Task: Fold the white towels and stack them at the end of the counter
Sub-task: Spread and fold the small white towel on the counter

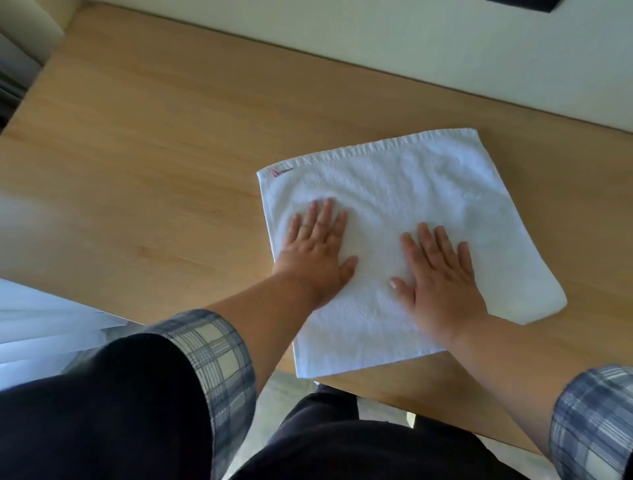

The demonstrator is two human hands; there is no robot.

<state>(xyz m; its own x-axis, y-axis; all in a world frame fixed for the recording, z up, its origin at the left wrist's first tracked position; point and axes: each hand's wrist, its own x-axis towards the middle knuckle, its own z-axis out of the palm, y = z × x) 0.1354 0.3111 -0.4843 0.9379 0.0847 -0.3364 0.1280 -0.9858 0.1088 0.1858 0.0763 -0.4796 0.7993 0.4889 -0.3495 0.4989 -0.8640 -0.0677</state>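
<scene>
**White towel, one, flat under two spread hands**

Dark fabric (102,411) of the person's clothing fills the nearest part of the view. Two blue-and-cream plaid cuffs are turned back above it, the left plaid cuff (219,356) and the right plaid cuff (592,421), and two bare forearms reach forward from them.

Both hands lie palm down on one white square terry towel (411,192). The left hand (317,255) presses near the towel's left edge, its fingers straight and slightly fanned and its thumb out to the side. The right hand (442,281) rests just beside it on the cloth, nearer the middle. Its fingers are also straight and spread, and its thumb points toward the left hand. The two hands do not touch each other, and neither one pinches or curls round the cloth.

The towel lies on the single light wooden counter (154,154), toward its right half. It sits turned a little askew, and its near-left corner reaches the counter's near edge. Its right edge looks rounded and thick. One small red mark (281,172) shows at the far-left corner, beside a ribbed hem that runs along the far edge.

At the lower left, beside the counter, is a blurred patch of pale white material (44,325); what it is cannot be told.

Beyond the counter stands a cream wall (376,41). One dark object (524,4) is cut off by the top edge of the view.
</scene>
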